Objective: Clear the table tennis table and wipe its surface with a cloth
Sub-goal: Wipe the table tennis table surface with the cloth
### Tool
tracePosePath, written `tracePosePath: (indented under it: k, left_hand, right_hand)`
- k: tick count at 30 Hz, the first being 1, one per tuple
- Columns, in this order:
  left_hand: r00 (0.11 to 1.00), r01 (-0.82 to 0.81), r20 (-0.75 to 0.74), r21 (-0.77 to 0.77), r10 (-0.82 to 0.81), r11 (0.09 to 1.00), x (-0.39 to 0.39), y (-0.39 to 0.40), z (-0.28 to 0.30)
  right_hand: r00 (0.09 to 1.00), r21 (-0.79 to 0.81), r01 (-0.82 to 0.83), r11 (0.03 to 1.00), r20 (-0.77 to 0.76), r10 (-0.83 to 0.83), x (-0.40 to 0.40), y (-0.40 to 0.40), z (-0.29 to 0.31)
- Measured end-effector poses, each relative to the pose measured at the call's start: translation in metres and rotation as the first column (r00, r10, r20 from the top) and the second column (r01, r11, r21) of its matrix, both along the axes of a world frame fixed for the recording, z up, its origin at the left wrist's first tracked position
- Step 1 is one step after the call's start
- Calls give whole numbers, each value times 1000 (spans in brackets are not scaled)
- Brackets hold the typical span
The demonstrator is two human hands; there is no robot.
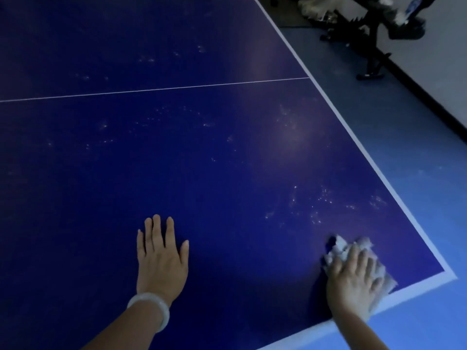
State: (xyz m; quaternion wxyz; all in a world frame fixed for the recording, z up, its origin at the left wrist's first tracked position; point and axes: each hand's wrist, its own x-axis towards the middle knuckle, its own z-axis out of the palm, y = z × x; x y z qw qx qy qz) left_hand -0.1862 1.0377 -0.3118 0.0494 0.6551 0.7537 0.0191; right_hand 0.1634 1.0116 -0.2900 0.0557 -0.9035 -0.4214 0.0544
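Note:
The dark blue table tennis table fills most of the head view, with white edge lines and a thin white centre line. Pale specks and smears dot its surface. My right hand presses flat on a crumpled grey-white cloth near the table's near right corner. My left hand rests flat on the table with straight fingers, a pale bangle on its wrist, holding nothing.
Blue floor runs along the table's right side and near edge. A black metal stand with gear sits on the floor at the far right, beside a white wall.

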Motion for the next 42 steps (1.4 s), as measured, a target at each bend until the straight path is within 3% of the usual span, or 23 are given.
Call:
tracePosePath:
  k: [3, 4, 6, 8, 9, 10, 11, 13, 14, 16, 18, 20, 23, 25, 26, 27, 29, 30, 32, 34, 37, 40, 42]
  left_hand:
    - [1000, -17, -1, 1, 17, 1000, 1, 0, 0]
    - [1000, -22, -1, 3, 22, 1000, 2, 0, 0]
    - [1000, -29, -5, 4, 29, 1000, 4, 1, -1]
    - [999, -35, -13, -8, 35, 999, 3, 2, -1]
    - [999, -38, -13, -11, 38, 999, 3, 2, -2]
    - [999, -40, -9, -8, 40, 999, 2, 3, -2]
    - [999, -40, -2, -4, 40, 999, 2, 3, -3]
    - [999, -32, 11, 0, 32, 999, 3, 4, -4]
    - [999, -29, 14, 0, 29, 1000, 3, 4, -4]
    - [1000, -27, 9, -6, 27, 1000, 1, 3, -6]
    - [1000, -30, -3, -21, 30, 999, 0, 2, -6]
    - [1000, -30, -8, -32, 30, 999, 1, 2, -4]
    - [1000, -26, -14, -49, 26, 998, 3, 3, -1]
    - [999, -33, -19, -56, 32, 998, 2, 3, 0]
    - [999, -34, -18, -55, 33, 998, 2, 4, 1]
    - [999, -33, -13, -51, 32, 998, 2, 4, 1]
    - [1000, -22, 3, -44, 22, 999, 2, 6, 1]
    - [1000, -14, 11, -44, 14, 999, 2, 6, 1]
    - [1000, -2, 24, -48, 3, 999, 1, 5, 2]
    - [1000, -4, 29, -54, 5, 999, 0, 4, 3]
    - [999, -1, 35, -58, 3, 998, 1, 6, 4]
    - [999, 1, 46, -62, 2, 998, 0, 8, 5]
    - [999, -1, 52, -66, 4, 998, -1, 6, 6]
  right_hand:
    - [881, -56, -425, 904, 205, 427, -62, 3, -1]
    - [767, -47, -611, 790, 212, 606, -82, 3, -6]
    - [418, -65, -901, 429, 142, 897, -105, 3, -15]
    - [109, -138, -983, 122, 98, 989, -96, 25, -15]
    - [36, -200, -978, 60, 121, 992, -82, 44, -14]
    - [65, -259, -960, 108, 167, 984, -64, 62, -14]
    - [220, -270, -923, 274, 214, 952, -42, 81, -14]
    - [707, -131, -663, 737, 216, 674, 4, 105, -10]
    - [863, -57, -485, 873, 129, 488, 19, 107, -9]
    - [958, -25, -285, 958, -21, 285, 10, 101, -9]
    - [930, -10, -357, 934, 85, 357, -34, 92, -13]
    - [815, 16, -573, 819, 121, 567, -87, 78, -16]
    - [363, -40, -930, 365, 65, 930, -127, 55, -24]
    - [132, -114, -983, 141, 87, 987, -106, 69, -24]
    - [148, -177, -970, 169, 123, 981, -89, 83, -23]
    - [255, -207, -934, 291, 184, 949, -70, 97, -21]
    - [675, -137, -688, 713, 243, 697, -28, 122, -15]
    - [848, -79, -486, 871, 199, 491, -13, 128, -9]
    - [984, -61, -176, 982, -14, 176, -12, 129, -2]
    - [990, -36, -132, 991, -60, 129, -46, 121, -4]
    - [880, 16, -469, 883, 102, 465, -118, 93, -10]
    - [532, -79, -839, 539, 93, 842, -160, 70, -20]
    - [293, -114, -948, 298, 63, 954, -154, 85, -20]
